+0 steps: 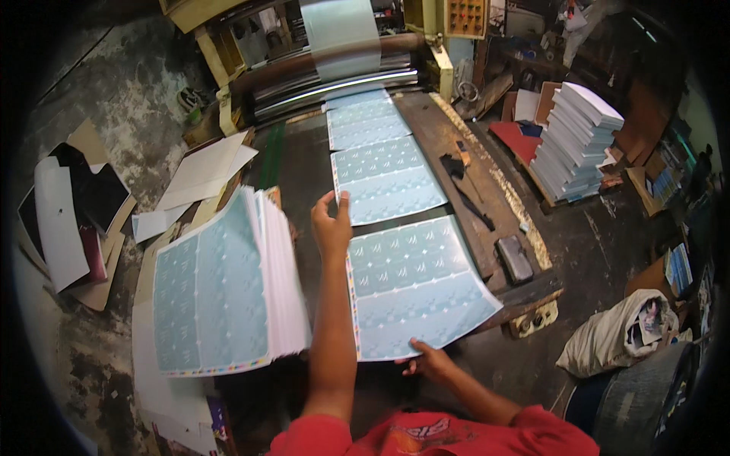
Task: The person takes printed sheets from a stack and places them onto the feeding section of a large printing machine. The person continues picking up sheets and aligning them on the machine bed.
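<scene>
A line of printed sheets in pale green and blue runs along the machine's bed. My right hand [432, 362] grips the near edge of the closest printed sheet [411, 285], thumb on top and fingers below. That sheet's right corner lifts and curls. My left hand [332, 224] is raised at the left edge of the second sheet [389, 181], thumb and fingers apart; whether it touches the paper I cannot tell. Left of my forearm stands a thick stack of similar printed sheets [213, 285], its top sheet bowed.
Rollers [334, 85] span the far end, with clear film [342, 38] running down into them. A black tool [468, 194] and a small metal box [514, 260] lie right of the sheets. Beyond are a tall paper stack [576, 144] and a white sack [620, 333]. Loose boards [201, 175] lie left.
</scene>
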